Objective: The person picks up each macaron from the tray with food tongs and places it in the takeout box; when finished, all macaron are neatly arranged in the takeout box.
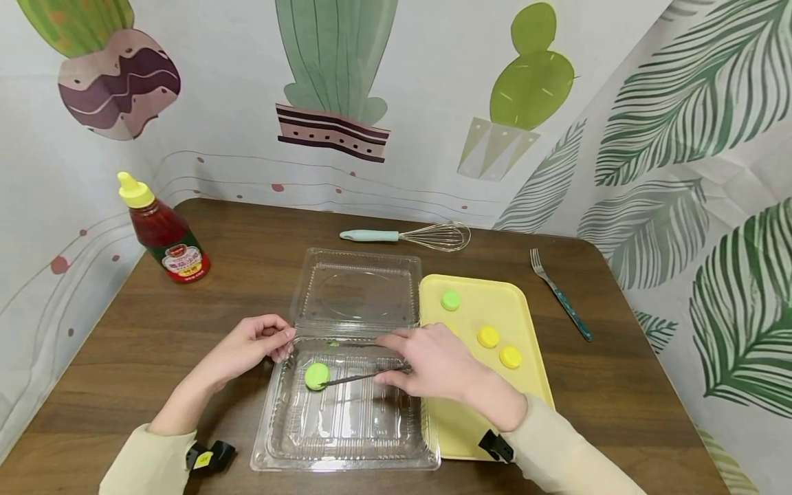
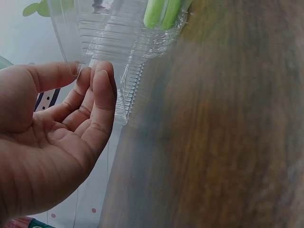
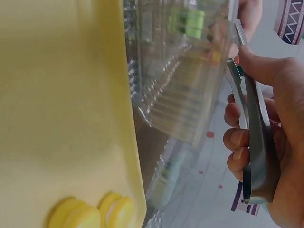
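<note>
A clear plastic clamshell box (image 1: 346, 440) lies with its lid (image 1: 355, 295) folded back. Inside it, toward the left, is a green macaron (image 1: 317, 376). My left hand (image 1: 254, 347) pinches the box's left rim near the hinge; in the left wrist view, thumb and fingertips meet at the plastic edge. Metal tongs (image 3: 259, 156) are in the grip of my right hand (image 1: 433, 361) over the box. Their arms are spread, one tip overlapping the macaron's lower edge in the head view and the other behind it.
Right of the box, a yellow tray (image 1: 464, 430) bears another green macaron (image 1: 451, 300) and yellow macarons (image 1: 488, 336). A whisk (image 1: 405, 236) lies behind, a fork (image 1: 559, 295) at the right. At the back left stands a red sauce bottle (image 1: 167, 237).
</note>
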